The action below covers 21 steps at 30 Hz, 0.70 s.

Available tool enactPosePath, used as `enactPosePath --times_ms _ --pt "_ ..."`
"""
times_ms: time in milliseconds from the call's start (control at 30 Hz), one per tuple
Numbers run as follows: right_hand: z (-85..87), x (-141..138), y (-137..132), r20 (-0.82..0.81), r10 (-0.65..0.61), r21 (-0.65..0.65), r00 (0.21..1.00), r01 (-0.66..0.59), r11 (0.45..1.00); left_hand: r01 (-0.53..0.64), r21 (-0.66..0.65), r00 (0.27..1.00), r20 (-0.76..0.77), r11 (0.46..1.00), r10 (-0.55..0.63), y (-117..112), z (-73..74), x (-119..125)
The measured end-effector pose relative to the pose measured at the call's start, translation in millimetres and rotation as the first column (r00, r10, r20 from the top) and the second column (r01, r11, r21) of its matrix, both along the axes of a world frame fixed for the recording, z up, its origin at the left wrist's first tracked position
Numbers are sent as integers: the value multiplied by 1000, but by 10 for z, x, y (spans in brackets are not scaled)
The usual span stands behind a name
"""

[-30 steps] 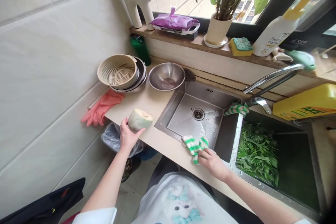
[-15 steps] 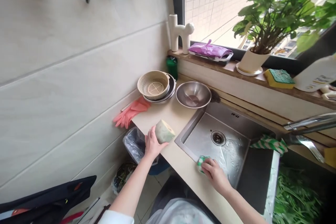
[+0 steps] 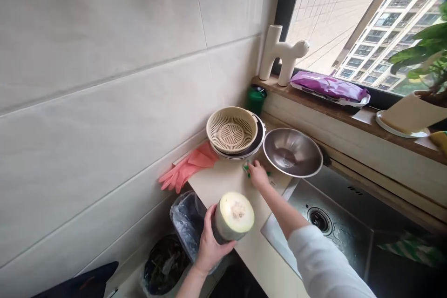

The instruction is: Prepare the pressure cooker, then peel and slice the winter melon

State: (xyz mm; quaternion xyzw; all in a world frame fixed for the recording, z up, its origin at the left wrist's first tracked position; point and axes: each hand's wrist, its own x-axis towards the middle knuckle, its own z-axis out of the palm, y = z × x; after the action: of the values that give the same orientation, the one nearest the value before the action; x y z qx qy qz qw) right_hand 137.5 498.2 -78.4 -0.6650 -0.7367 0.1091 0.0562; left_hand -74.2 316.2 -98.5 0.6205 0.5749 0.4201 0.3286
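Right hand (image 3: 258, 174) on cloth (image 3: 246, 168), hemmed by colander (image 3: 232, 129), steel bowl (image 3: 292, 151).

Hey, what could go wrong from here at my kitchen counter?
1. The left hand holds the cut pale-green melon chunk at the edge of the beige counter, with the plastic-lined bin below; it could slip and fall.
2. The right hand, pressing the green-and-white cloth, is close to the round steel bowl; a wide wipe might knock it.

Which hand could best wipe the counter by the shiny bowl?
Right. The right hand presses the green-and-white cloth on the beige countertop, beside the round steel bowl. The left hand is full, gripping the pale green cut melon chunk.
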Motion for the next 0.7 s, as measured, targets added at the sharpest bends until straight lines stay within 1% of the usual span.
enactPosePath --times_ms 33,67,100,133,200,233,300,333,367,400,433,467,500,567,600,633,667,700 --pt "-7 -131 112 0 26 -3 1000 -26 1000 -14 -12 1000 27 1000 15 -10 -26 -16" --pt "-7 -236 164 -3 65 -8 998 -65 998 -30 -24 998 53 999 31 -16 -45 -28" --pt "-1 -303 150 -12 117 -16 993 -117 993 -45 -34 996 80 998 48 -20 -57 -36" --pt "12 -327 73 -22 176 -27 984 -177 984 -55 -42 993 107 998 60 -22 -64 -40" --pt "54 -249 -217 -53 306 -53 950 -309 950 -59 -57 984 162 997 68 -24 -70 -42" --pt "78 -166 -386 -73 371 -65 926 -375 925 -56 -64 980 186 996 67 -28 -73 -43" --pt "117 9 -645 -135 516 -65 846 -527 847 -44 -74 975 214 996 59 -42 -83 -47" --pt "129 65 -692 -146 536 -63 832 -549 834 -41 -77 974 218 996 57 -53 -93 -51" --pt "135 81 -672 -142 518 -60 844 -529 846 -39 -80 974 219 996 56 -66 -105 -58" --pt "135 54 -587 -126 462 -57 878 -471 880 -37 -85 974 222 996 55 -80 -117 -66" --pt "129 -12 -452 -106 388 -52 915 -395 917 -35 -91 971 231 995 56 -94 -129 -74" --pt "116 -105 -287 -99 336 -43 937 -341 939 -39 -100 967 248 994 63 -107 -137 -81" --pt "96 -209 -117 -105 320 -41 942 -326 945 -47 -113 960 270 993 76 -115 -140 -86" --pt "44 -381 135 -139 366 -54 920 -376 925 -59 -154 941 322 986 107 -120 -130 -90" --pt "21 -420 179 -159 403 -64 901 -417 907 -69 -179 929 348 981 129 -115 -117 -89" --pt "7 -419 157 -177 437 -76 882 -455 887 -77 -207 916 372 975 152 -106 -99 -87" --pt "5 -376 69 -191 466 -88 864 -488 868 -82 -238 902 395 968 174 -96 -79 -84" --pt "18 -295 -77 -203 491 -100 847 -517 850 -85 -268 887 418 960 195 -85 -58 -83"
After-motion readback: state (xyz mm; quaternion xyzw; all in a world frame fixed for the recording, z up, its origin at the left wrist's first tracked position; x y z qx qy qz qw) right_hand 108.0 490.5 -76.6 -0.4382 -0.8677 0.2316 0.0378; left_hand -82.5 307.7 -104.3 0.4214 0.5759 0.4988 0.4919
